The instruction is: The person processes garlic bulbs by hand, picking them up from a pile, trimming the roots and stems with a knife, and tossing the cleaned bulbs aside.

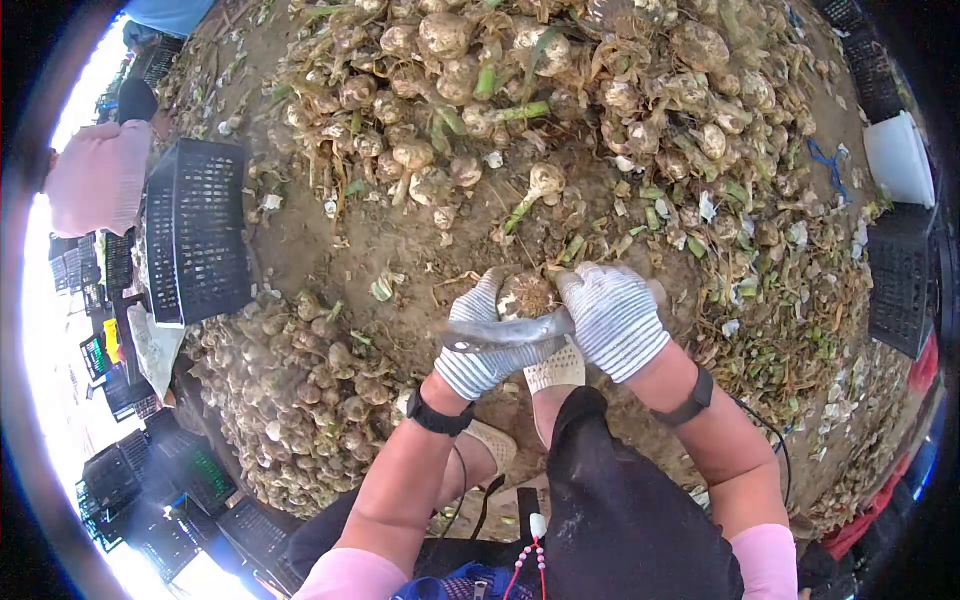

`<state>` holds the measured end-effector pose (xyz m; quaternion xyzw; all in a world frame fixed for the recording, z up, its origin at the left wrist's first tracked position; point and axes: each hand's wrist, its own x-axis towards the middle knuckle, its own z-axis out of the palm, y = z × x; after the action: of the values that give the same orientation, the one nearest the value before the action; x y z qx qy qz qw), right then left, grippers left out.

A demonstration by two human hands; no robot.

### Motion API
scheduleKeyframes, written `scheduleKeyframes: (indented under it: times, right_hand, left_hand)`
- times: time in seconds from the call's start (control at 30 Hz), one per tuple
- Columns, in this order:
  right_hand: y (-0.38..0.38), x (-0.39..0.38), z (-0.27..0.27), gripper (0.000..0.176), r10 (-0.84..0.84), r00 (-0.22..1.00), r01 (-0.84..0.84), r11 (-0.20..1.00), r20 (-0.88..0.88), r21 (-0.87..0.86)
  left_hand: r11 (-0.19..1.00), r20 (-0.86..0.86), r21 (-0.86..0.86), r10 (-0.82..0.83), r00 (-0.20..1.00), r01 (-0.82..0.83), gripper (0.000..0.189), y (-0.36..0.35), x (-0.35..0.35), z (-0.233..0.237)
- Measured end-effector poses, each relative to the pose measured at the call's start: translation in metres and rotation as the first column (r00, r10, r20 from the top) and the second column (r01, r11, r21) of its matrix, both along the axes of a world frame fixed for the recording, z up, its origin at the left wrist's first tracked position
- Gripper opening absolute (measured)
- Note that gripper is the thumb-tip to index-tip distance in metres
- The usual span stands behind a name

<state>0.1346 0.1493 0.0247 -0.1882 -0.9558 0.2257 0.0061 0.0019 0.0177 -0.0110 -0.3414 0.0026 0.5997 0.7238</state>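
Both my hands wear white gloves with grey stripes and meet in front of my knees. A garlic bulb (527, 296) sits between them, its brown root tuft facing up. My left hand (480, 335) is closed around the bulb's left side, its thumb along it. My right hand (615, 325) is closed at the bulb's right, gripping the end of a grey metal blade-like tool (505, 333). That tool lies across in front of my left fingers, slightly blurred; its exact kind cannot be made out. The bulb's stem is hidden.
A large heap of garlic (440, 90) lies ahead, with a loose bulb (546, 180) before it. Another garlic pile (300, 390) is at left, beside a black crate (197, 230). Trimmings (750, 290) litter the right. A white container (898, 160) and another person's pink sleeve (100, 175) show at the edges.
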Motion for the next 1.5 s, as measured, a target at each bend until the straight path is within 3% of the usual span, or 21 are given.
scheduleKeyframes:
  times: [0.13, 0.17, 0.23, 0.3, 0.33, 0.37, 0.47, 0.6, 0.7, 0.8, 1.0, 1.07, 1.13, 1.17, 1.2, 1.27, 1.3, 1.37, 1.4, 1.47, 1.5]
  right_hand:
    - [-0.002, 0.001, -0.005, 0.018, -0.011, 0.995, 0.012, 1.000, -0.097, 0.010]
    - [-0.001, 0.001, -0.003, 0.018, -0.010, 0.995, 0.011, 1.000, -0.096, 0.009]
    - [0.006, -0.002, 0.004, 0.017, 0.000, 0.997, 0.006, 0.997, 0.079, -0.072]
    - [0.043, -0.003, -0.049, 0.021, -0.134, 0.879, 0.211, 0.970, 0.457, -0.121]
    - [0.051, 0.014, -0.057, 0.020, -0.225, 0.904, 0.282, 0.953, 0.363, -0.114]
    - [0.049, 0.028, -0.059, 0.019, -0.335, 0.932, 0.351, 0.930, 0.140, -0.107]
    - [0.035, 0.062, -0.062, 0.024, -0.734, 0.671, 0.609, 0.629, -0.110, -0.483]
    - [0.011, 0.093, -0.065, 0.026, -0.687, 0.632, 0.721, 0.349, 0.360, -0.599]
    - [0.009, 0.098, -0.057, 0.028, -0.493, 0.860, 0.416, 0.525, 0.133, -0.743]
    - [0.021, 0.074, -0.038, 0.028, -0.249, 0.897, 0.390, 0.833, 0.364, -0.392]
    - [0.027, 0.039, -0.038, 0.026, -0.190, 0.959, 0.269, 0.845, 0.211, -0.462]
    - [0.042, 0.048, -0.054, 0.028, 0.024, 0.875, 0.158, 0.930, 0.484, -0.333]
    - [0.046, 0.100, -0.081, 0.033, -0.125, 0.847, 0.314, 0.902, 0.517, -0.297]
    - [0.043, 0.114, -0.069, 0.034, -0.181, 0.862, 0.388, 0.836, 0.473, -0.387]
    - [0.034, 0.133, -0.086, 0.031, -0.352, 0.868, 0.481, 0.766, 0.350, -0.425]
    - [0.028, 0.133, -0.060, 0.025, -0.466, 0.818, 0.575, 0.659, 0.336, -0.486]
    - [0.025, 0.140, -0.069, 0.025, -0.471, 0.816, 0.578, 0.655, 0.336, -0.486]
    - [0.019, 0.146, -0.093, 0.025, -0.514, 0.805, 0.588, 0.625, 0.297, -0.513]
    - [0.017, 0.143, -0.096, 0.025, -0.512, 0.806, 0.587, 0.623, 0.298, -0.517]
    - [0.012, 0.120, -0.090, 0.026, -0.595, 0.752, 0.575, 0.381, 0.284, -0.724]
    - [0.012, 0.109, -0.087, 0.030, -0.594, 0.726, 0.603, 0.307, 0.346, -0.736]
  left_hand:
    - [0.985, -0.096, -0.164, -0.075, 0.993, 0.059, 0.057, 0.001, 0.001, 0.018]
    - [0.974, -0.386, -0.175, -0.203, 0.900, 0.144, 0.051, -0.001, 0.004, 0.023]
    - [0.921, -0.816, -0.271, -0.374, 0.440, 0.280, 0.039, -0.007, 0.012, 0.035]
    - [0.822, -0.825, -0.356, -0.053, -0.562, 0.445, 0.034, 0.003, 0.027, 0.089]
    - [0.863, -0.873, -0.166, 0.096, -0.478, 0.478, 0.043, 0.003, 0.039, 0.088]
    - [0.926, -0.965, -0.239, -0.193, -0.177, 0.292, 0.048, 0.003, 0.046, 0.082]
    - [0.923, -0.894, -0.360, -0.299, -0.333, 0.139, 0.068, -0.003, 0.018, 0.057]
    - [0.959, -0.987, -0.136, -0.110, -0.116, 0.249, 0.075, -0.008, 0.010, 0.048]
    - [0.697, -0.361, -0.592, 0.217, -0.907, 0.403, 0.050, 0.014, 0.017, 0.072]
    - [0.623, -0.060, -0.655, 0.521, -0.852, 0.427, 0.042, 0.014, 0.011, 0.059]
    - [0.604, 0.045, -0.615, 0.669, -0.742, 0.507, 0.034, 0.015, 0.015, 0.062]
    - [0.599, 0.053, -0.583, 0.702, -0.710, 0.550, 0.033, 0.008, 0.013, 0.066]
    - [0.621, 0.122, -0.582, 0.705, -0.698, 0.525, 0.029, 0.000, 0.004, 0.073]
    - [0.451, -0.098, -0.772, 0.611, -0.786, 0.447, 0.026, -0.010, -0.011, 0.073]
    - [0.710, 0.141, -0.581, 0.570, -0.810, 0.398, 0.025, -0.026, -0.022, 0.079]
    - [0.611, 0.200, -0.775, 0.479, -0.855, 0.160, 0.029, -0.076, -0.059, 0.066]
    - [0.252, 0.161, -0.963, 0.255, -0.954, -0.095, 0.031, -0.088, -0.082, 0.082]
    - [-0.311, 0.477, -0.859, -0.202, -0.855, -0.406, 0.044, -0.113, -0.115, 0.125]
    - [-0.353, 0.583, -0.812, -0.433, -0.688, -0.466, 0.054, -0.120, -0.128, 0.153]
    - [0.046, 0.667, -0.602, -0.519, -0.534, -0.797, 0.060, -0.124, -0.113, 0.155]
    - [0.261, 0.423, -0.655, -0.651, -0.631, -0.709, 0.062, -0.106, -0.099, 0.145]
